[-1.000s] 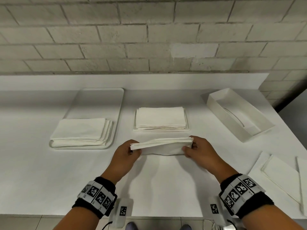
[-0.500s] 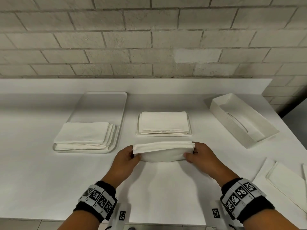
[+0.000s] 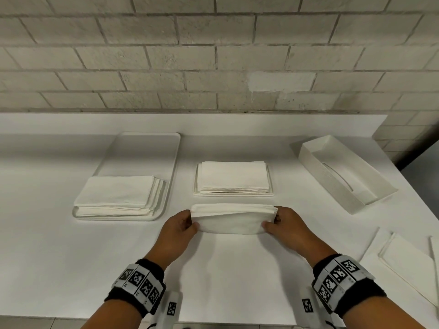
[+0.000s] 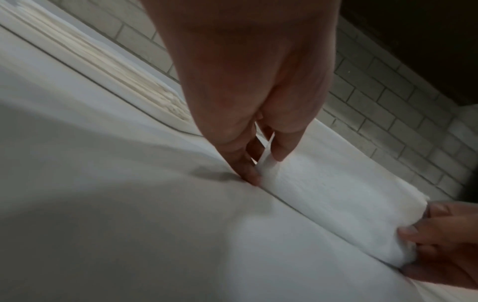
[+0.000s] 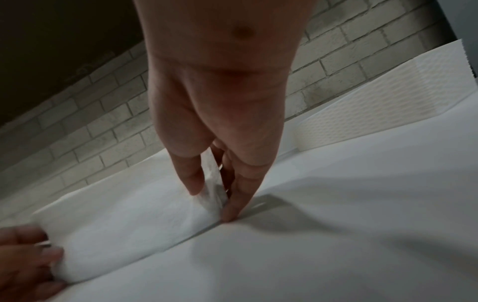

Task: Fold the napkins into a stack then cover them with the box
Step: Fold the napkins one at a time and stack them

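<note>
A white folded napkin (image 3: 231,218) lies on the table in front of me, its upper layers bent over the lower part. My left hand (image 3: 187,222) pinches its left end (image 4: 266,163) between thumb and fingers. My right hand (image 3: 273,220) pinches the right end (image 5: 210,183) the same way. Just behind it a stack of folded napkins (image 3: 232,178) rests on a flat white base. The white box (image 3: 344,174) lies open side up at the back right.
A white tray (image 3: 142,150) at the back left carries another pile of napkins (image 3: 118,193). More white sheets (image 3: 403,262) lie at the right table edge. A brick wall (image 3: 213,55) stands behind the table.
Both hands have lowered the napkin to the table and moved it slightly away from me, towards the stack, with the top layers folding over further.
</note>
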